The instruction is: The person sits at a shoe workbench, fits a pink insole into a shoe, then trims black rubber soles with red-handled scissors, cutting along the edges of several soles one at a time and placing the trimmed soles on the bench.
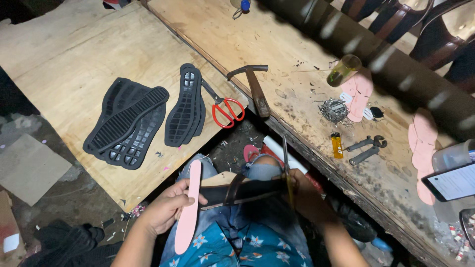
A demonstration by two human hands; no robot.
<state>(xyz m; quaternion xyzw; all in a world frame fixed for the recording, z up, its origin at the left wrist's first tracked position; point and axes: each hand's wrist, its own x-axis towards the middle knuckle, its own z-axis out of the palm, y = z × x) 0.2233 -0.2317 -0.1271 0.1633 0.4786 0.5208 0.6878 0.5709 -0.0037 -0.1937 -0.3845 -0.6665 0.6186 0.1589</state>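
Over a dim workshop floor, a pink foam insole [189, 207] and dark strap [242, 192] are gripped by the left hand [166, 210]; thin scissors [287, 173] are clasped by the right hand [304, 195], so fingers could be nicked.

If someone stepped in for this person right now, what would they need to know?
Left hand: grips a long pink foam insole together with a dark strappy sandal upper, held over the lap.
Right hand: holds slim metal scissors, blades at the upper's end.
On the plywood board: black rubber soles in two stacks, and red-handled scissors.
On the workbench: a hammer, yellow lighter, more pink insoles.
Done: nothing visibly finished. Left: the stacked soles lie unjoined.
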